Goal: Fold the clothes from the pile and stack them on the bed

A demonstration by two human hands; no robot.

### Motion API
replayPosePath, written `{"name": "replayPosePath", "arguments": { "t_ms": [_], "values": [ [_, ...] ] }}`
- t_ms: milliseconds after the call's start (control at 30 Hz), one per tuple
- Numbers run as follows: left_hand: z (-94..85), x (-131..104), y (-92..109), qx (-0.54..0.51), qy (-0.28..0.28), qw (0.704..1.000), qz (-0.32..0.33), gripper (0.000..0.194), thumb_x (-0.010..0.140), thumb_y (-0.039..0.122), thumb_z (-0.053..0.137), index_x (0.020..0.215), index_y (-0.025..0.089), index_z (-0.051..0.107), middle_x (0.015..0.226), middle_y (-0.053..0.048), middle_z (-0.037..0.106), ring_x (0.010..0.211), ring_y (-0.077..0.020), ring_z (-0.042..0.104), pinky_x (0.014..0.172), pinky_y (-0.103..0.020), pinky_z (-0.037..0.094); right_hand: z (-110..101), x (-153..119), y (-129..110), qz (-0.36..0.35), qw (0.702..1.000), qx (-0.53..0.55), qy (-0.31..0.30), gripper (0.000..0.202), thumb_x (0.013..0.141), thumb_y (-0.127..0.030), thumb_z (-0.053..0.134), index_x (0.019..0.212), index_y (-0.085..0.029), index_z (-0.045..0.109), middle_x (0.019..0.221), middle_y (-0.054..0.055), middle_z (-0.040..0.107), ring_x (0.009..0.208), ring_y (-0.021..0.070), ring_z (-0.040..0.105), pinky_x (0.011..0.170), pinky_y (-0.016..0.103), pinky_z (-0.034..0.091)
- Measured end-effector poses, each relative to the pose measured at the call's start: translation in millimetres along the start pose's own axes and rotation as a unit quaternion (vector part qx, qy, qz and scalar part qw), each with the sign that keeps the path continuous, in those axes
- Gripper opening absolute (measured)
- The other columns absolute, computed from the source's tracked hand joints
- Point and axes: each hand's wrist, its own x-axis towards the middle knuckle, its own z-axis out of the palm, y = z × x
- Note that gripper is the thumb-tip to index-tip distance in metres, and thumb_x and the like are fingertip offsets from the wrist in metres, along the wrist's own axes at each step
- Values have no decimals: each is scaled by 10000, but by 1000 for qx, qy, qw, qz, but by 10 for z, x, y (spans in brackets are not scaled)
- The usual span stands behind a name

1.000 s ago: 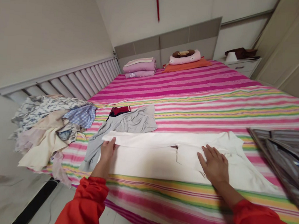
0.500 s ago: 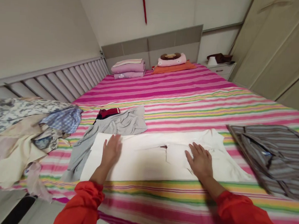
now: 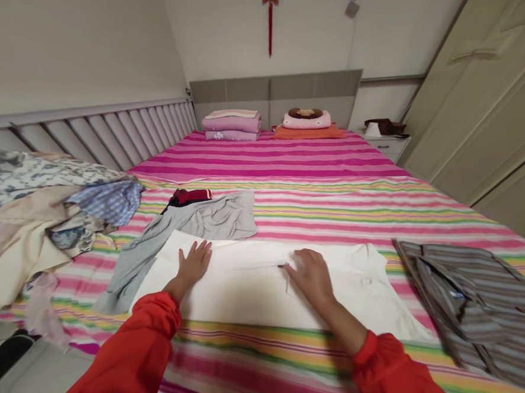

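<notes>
A white garment (image 3: 248, 290) lies flattened across the striped bed near its front edge. My left hand (image 3: 194, 263) rests on its left part with the fingers spread. Over the middle of the cloth is my right hand (image 3: 311, 278), thumb and fingers apart, beside a small dark spot at a fold; nothing shows in its grasp. A crumpled grey garment (image 3: 217, 217) lies behind and to the left, partly under the white one. To the right is a folded grey-brown striped garment (image 3: 482, 305).
Mixed clothes (image 3: 35, 206) are heaped at the left by the bed rail (image 3: 115, 134). A dark red cloth (image 3: 190, 197) sits behind the grey garment. Folded bedding (image 3: 234, 123) and a pink pillow (image 3: 307, 121) lie at the headboard (image 3: 313, 87).
My right hand has moved left along the white garment to its middle. My left hand stays on the left part. The view has tilted up slightly.
</notes>
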Motion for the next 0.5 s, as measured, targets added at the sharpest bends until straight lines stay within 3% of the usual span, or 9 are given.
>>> {"name": "replayPosePath", "arguments": {
  "t_ms": [100, 200, 300, 367, 500],
  "values": [
    [19, -2, 27, 2, 2, 1000, 5, 475, 965, 361, 341, 1397, 311, 534, 1530, -54, 428, 1468, -308, 285, 1151, -676, 123, 191, 48, -140, -89, 994, -1, -61, 401, 832, -186, 536, 1212, -179, 663, 1099, 118, 665, 1045, 268, 568, 927, 388, 459],
    [40, -10, 41, 14, -4, 1000, 13, 489, 966, 368, 354, 1426, 291, 501, 1549, -56, 393, 1477, -294, 269, 1169, -647, 115, 291, -43, -34, -145, 980, -27, -137, 456, 787, -14, 436, 1098, -191, 717, 927, 80, 654, 895, 219, 561, 840, 341, 459],
    [51, -13, 31, 25, 9, 999, 23, 501, 960, 357, 381, 1444, 274, 478, 1557, -68, 377, 1480, -285, 263, 1184, -620, 93, 250, -155, 143, -189, 970, -39, -148, 441, 814, -1, 412, 1035, -192, 743, 913, 79, 654, 878, 214, 556, 813, 335, 453],
    [25, -7, 30, 21, 16, 999, 27, 505, 951, 338, 406, 1446, 262, 477, 1553, -80, 381, 1479, -290, 263, 1188, -616, 69, 170, -164, 188, -177, 971, -34, -157, 412, 815, -12, 444, 1019, -200, 750, 911, 66, 670, 886, 202, 581, 795, 310, 462],
    [-34, -26, 240, -25, 8, 1000, 1, 518, 939, 322, 429, 1434, 182, 499, 1543, -163, 379, 1463, -381, 264, 1153, -692, 78, 43, 19, -20, -105, 979, -63, -165, 206, 859, -237, 590, 734, -241, 753, 751, 9, 693, 719, 160, 627, 664, 254, 460]
  ]
}}
